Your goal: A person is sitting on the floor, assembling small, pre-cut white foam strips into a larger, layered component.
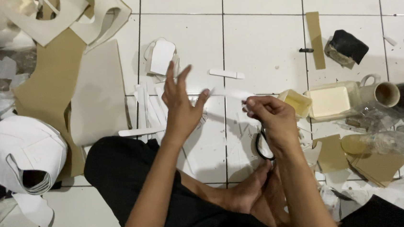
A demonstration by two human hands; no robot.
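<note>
Head view, person sitting cross-legged on a white tile floor (263,41), black trousers, bare foot tucked at bottom centre.

Left hand (178,108), frame centre: raised, palm side turned in, fingers spread and open. Thumb tip sits at the left end of a thin white strip (227,93). Strip is motion-blurred, so can't tell if the thumb actually pinches it or just touches.

Right hand (272,117), just right of centre: fingers curled closed, fingertips pinching the right end of the same strip. Black-handled scissors (262,144) hang off this hand, loop showing below the palm; blades hidden.

Strip position: held in the air between both hands, roughly level, above the floor at frame centre.

Around it:
- loose white strips (145,108) on the floor left of the left hand, one more short strip (226,73) above centre
- small white cut piece (162,56) above the left hand
- stack of white shaped pieces (20,152) at left edge
- tan and grey sheets (72,85) upper left
- shallow cream tray (328,101) right of the right hand, small yellowish cup (297,102) touching its left side
- cardboard tube (385,93) just right of the tray
- clear plastic bottle (387,143) with teal cap lying lower right
- tan strip (316,39) and black bundle (348,46) upper right
</note>
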